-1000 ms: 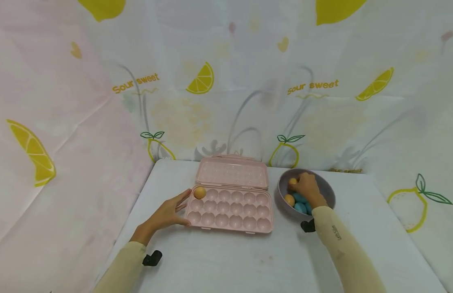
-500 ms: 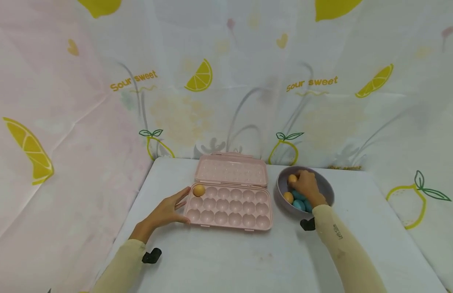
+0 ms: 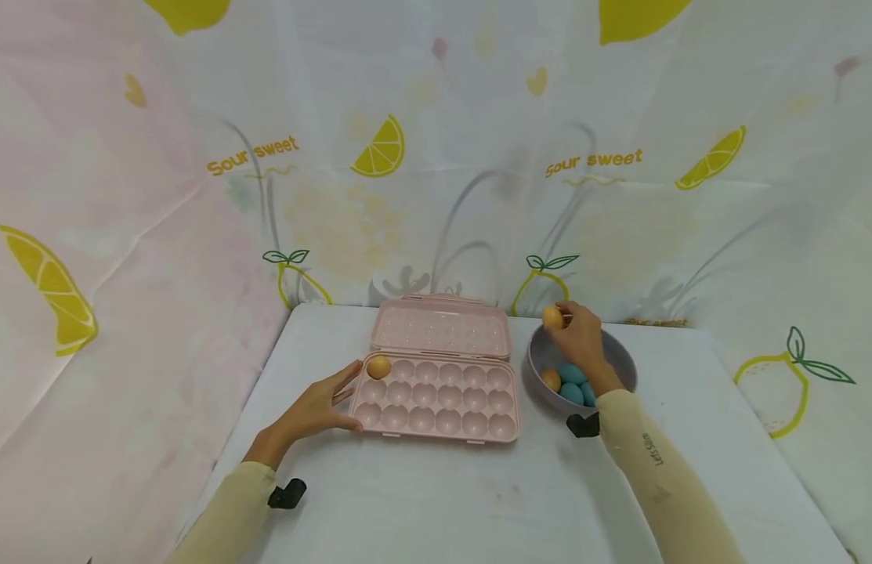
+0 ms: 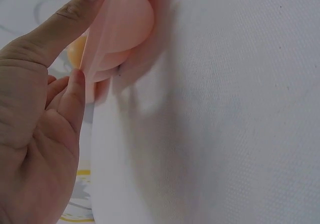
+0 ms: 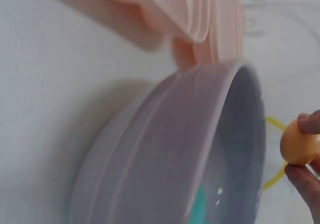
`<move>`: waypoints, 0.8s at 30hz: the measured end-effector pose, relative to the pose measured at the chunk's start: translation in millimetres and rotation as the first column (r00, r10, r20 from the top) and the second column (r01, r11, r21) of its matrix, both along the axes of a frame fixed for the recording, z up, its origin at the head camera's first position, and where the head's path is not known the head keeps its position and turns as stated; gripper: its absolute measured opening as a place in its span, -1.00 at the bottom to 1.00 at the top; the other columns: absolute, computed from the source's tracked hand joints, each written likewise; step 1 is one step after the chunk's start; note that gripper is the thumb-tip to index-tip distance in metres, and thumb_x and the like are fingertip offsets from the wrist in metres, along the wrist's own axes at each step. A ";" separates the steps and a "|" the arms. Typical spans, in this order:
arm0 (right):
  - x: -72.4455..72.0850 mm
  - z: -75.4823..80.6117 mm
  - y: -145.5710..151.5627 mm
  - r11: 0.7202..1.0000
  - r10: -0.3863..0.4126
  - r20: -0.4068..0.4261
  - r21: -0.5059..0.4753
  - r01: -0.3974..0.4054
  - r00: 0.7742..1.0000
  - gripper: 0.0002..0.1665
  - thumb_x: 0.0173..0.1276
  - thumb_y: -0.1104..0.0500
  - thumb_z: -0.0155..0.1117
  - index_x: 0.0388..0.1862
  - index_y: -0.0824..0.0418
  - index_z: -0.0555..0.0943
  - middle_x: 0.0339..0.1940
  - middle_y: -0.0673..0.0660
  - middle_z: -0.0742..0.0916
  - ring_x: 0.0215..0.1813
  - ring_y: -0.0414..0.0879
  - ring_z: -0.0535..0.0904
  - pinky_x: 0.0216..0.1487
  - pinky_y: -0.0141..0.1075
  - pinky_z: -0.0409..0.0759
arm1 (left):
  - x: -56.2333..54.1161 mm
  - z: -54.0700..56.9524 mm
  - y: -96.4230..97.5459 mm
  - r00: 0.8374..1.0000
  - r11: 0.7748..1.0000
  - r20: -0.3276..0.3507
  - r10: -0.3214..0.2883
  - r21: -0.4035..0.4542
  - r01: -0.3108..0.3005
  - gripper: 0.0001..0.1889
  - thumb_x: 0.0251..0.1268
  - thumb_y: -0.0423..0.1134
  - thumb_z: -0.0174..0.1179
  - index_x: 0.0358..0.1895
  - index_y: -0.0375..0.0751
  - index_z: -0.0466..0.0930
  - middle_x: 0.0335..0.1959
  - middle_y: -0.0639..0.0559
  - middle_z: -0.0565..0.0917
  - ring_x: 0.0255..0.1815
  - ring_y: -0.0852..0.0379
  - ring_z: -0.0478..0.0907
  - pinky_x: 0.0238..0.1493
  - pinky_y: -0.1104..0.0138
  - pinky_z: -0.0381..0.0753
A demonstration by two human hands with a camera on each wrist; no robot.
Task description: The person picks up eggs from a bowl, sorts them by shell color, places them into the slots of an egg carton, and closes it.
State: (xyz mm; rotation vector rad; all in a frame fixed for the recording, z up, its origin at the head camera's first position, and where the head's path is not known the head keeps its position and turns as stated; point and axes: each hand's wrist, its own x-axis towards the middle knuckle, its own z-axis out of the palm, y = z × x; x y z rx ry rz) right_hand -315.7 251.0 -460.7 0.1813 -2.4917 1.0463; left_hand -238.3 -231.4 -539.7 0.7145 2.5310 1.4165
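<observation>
My right hand [image 3: 580, 337] pinches an orange egg [image 3: 552, 317] between thumb and fingertips, above the far left rim of a grey-purple bowl [image 3: 622, 356]. The right wrist view shows this egg too [image 5: 298, 143], beyond the bowl's rim. Several blue eggs [image 3: 572, 393] and one orange egg [image 3: 551, 380] lie in the bowl. My left hand [image 3: 314, 407] rests against the left end of an open pink egg carton [image 3: 436, 435], thumb and fingers stretched along its edge. A single orange egg [image 3: 378, 366] sits in the carton's far left cup; the other cups hold nothing.
The carton's raised lid [image 3: 441, 327] leans back behind it, near the lemon-printed cloth wall [image 3: 421, 196]. Everything stands on a white-covered table [image 3: 421, 501]. The bowl is just right of the carton, with a narrow gap between them.
My right hand has lifted the orange egg up out of the bowl and over its far left rim. The left hand stays at the carton. The head view has shifted slightly.
</observation>
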 end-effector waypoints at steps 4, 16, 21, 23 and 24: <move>-0.8 7.6 -19.7 0.999 0.039 -0.006 -0.035 -0.039 0.999 -0.35 0.10 0.42 0.42 0.22 0.52 0.49 -0.05 0.47 0.59 -0.06 0.31 0.62 -0.08 0.04 0.71 | 0.6 0.9 0.6 1.000 1.000 0.002 -0.006 0.001 0.006 0.29 -0.29 -0.13 0.63 0.55 -0.29 -0.06 0.54 -0.13 0.09 0.44 -0.11 0.23 0.30 0.22 0.40; -8.6 -1.5 -75.9 0.988 0.120 0.030 -0.097 -0.117 0.992 -0.46 0.09 0.40 0.45 0.10 0.47 0.57 -0.03 0.41 0.58 -0.04 0.25 0.62 0.00 -0.05 0.70 | -1.7 2.9 1.7 1.000 0.999 0.015 -0.012 0.043 0.011 0.30 -0.30 -0.34 0.62 0.54 -0.36 -0.14 0.53 -0.24 0.07 0.42 -0.22 0.25 0.30 0.08 0.40; -6.9 -3.8 -100.1 0.971 0.189 0.034 -0.155 -0.182 0.981 -0.49 0.03 0.41 0.49 0.01 0.45 0.58 -0.08 0.36 0.66 -0.05 0.20 0.66 -0.03 -0.12 0.72 | -0.1 4.1 1.3 0.999 1.000 0.043 -0.002 0.017 0.001 0.31 -0.29 -0.28 0.62 0.55 -0.34 -0.15 0.54 -0.20 0.06 0.41 -0.18 0.27 0.30 0.15 0.40; -5.8 -4.2 -109.5 0.963 0.214 0.050 -0.180 -0.202 0.975 -0.49 0.02 0.42 0.51 0.00 0.43 0.58 -0.08 0.33 0.68 -0.05 0.17 0.67 -0.03 -0.16 0.72 | 0.6 5.4 1.4 0.999 1.000 0.053 -0.002 0.013 0.002 0.31 -0.28 -0.25 0.62 0.55 -0.34 -0.15 0.55 -0.18 0.06 0.42 -0.15 0.26 0.31 0.19 0.39; -5.5 -4.6 -114.0 0.959 0.227 0.055 -0.188 -0.213 0.972 -0.48 0.01 0.43 0.52 0.00 0.42 0.58 -0.08 0.33 0.69 -0.04 0.17 0.67 -0.03 -0.17 0.72 | 0.9 6.2 1.6 0.998 1.000 0.058 -0.005 0.017 0.004 0.31 -0.28 -0.25 0.62 0.55 -0.35 -0.15 0.55 -0.17 0.05 0.43 -0.14 0.25 0.32 0.21 0.39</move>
